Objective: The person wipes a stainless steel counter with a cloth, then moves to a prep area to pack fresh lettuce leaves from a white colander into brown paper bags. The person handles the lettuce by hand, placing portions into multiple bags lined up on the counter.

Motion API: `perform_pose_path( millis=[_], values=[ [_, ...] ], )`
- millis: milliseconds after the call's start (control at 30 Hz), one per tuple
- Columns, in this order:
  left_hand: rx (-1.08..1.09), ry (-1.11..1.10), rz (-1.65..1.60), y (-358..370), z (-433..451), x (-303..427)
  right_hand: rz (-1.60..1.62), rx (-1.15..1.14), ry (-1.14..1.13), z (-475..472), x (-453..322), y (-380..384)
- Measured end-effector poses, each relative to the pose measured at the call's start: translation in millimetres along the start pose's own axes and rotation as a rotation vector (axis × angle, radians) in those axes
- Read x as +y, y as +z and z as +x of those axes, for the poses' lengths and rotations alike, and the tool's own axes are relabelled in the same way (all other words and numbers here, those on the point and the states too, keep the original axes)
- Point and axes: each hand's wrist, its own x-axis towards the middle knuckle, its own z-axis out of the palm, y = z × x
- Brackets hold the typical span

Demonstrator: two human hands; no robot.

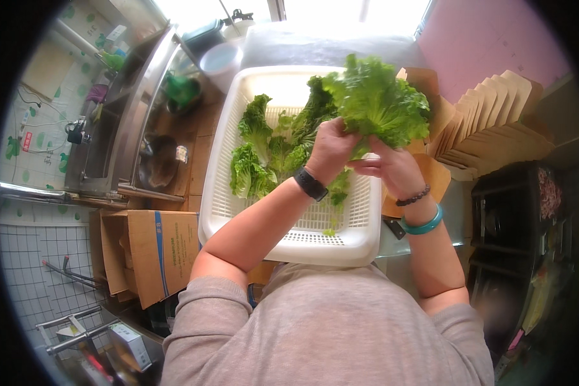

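A bunch of green leaf lettuce [381,103] is raised over the right far corner of a white plastic basket [374,236]. My left hand [329,147], with a black band on its wrist, grips the bunch near its base. At the same base, my right hand [391,166] pinches the leaves with its thumb, its other fingers pointing left. Beaded and turquoise bracelets circle that wrist. More lettuce [255,125] lies in the basket, mostly on the left and towards the back. A small leaf scrap [328,232] rests near the front.
Nested kraft paper boxes [492,106] stand on the right, close to my right hand. Below them is a dark handle with rivets [394,228]. At left are a cardboard carton [147,251] and a steel rack [144,91]. A white bucket [222,62] stands beyond the basket.
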Motion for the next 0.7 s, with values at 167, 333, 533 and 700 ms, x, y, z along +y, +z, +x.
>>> perform_pose_path(
  millis=[167,333,533,700],
  values=[
    [0.031,0.136,0.105,23.5,6.4,6.0,0.172,-0.048,-0.149,-5.8,-3.9,-11.3],
    [-0.033,0.106,0.062,36.7,6.6,8.3,0.206,0.055,-0.329,-14.1,-10.0,-9.9],
    [-0.217,0.133,0.336,33.3,11.4,-11.2,0.108,0.303,-0.487,-36.3,-8.0,-50.5],
    [-0.056,0.096,0.814,-60.0,57.3,-67.1,-0.001,0.39,-0.544,-64.5,-3.3,-75.8]
  ],
)
